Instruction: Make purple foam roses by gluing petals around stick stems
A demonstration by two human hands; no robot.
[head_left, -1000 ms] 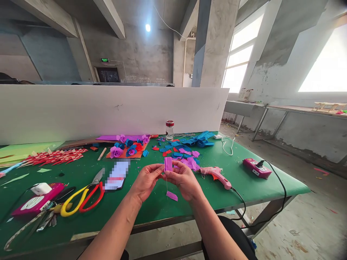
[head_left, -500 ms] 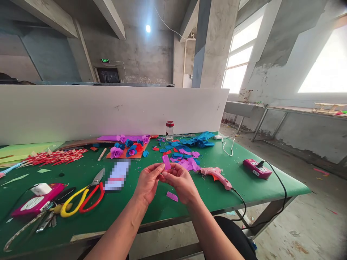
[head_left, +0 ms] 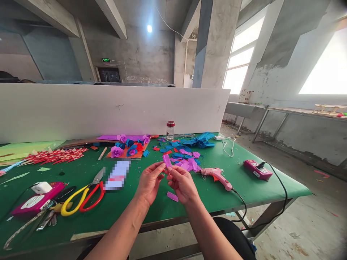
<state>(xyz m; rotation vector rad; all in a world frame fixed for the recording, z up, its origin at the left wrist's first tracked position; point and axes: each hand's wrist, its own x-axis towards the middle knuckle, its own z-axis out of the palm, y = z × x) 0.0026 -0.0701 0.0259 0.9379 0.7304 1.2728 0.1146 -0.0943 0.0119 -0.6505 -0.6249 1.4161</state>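
Between my two hands, above the green table (head_left: 214, 196), is a small strip of purple crepe paper (head_left: 167, 160). My left hand (head_left: 150, 180) pinches its left side with thumb and forefinger. On the lower right side of the strip, my right hand (head_left: 181, 180) has its thumb and forefinger closed. Another purple paper piece (head_left: 172, 196) lies on the table just below the hands. Behind them is a pile of loose purple petals (head_left: 189, 164). A pink glue gun (head_left: 217, 176) rests to the right of my right hand.
Yellow-and-red-handled scissors (head_left: 84, 196), keys (head_left: 48, 220) and a pink power strip (head_left: 39, 198) lie at left. Paper roses (head_left: 117, 151) sit at the back, near a red-lidded jar (head_left: 170, 130) and blue crepe paper (head_left: 202, 140). Another power strip (head_left: 257, 169) is at right.
The fingers of my right hand have shifted slightly up along the purple strip. Both hands stay in nearly the same place, and the view has moved a little.
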